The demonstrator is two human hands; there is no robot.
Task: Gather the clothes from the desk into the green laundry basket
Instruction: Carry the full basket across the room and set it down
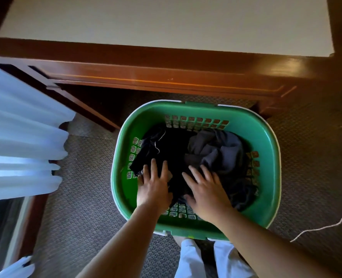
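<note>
The green laundry basket (266, 141) stands on the carpet in front of the desk (146, 75). Inside it lie a black garment (172, 149) with a thin white cord and a crumpled grey garment (220, 151). Both my hands reach down into the basket. My left hand (154, 187) lies flat on the black garment with its fingers straight. My right hand (204, 189) rests with spread fingers on the dark cloth beside the grey garment. The desk's pale top (166, 23) shows no clothes.
White sheer curtains (22, 137) hang at the left. A white cord (326, 227) runs across the carpet at the lower right. My legs in light trousers (188, 259) stand just behind the basket. Patterned carpet (82, 207) surrounds it.
</note>
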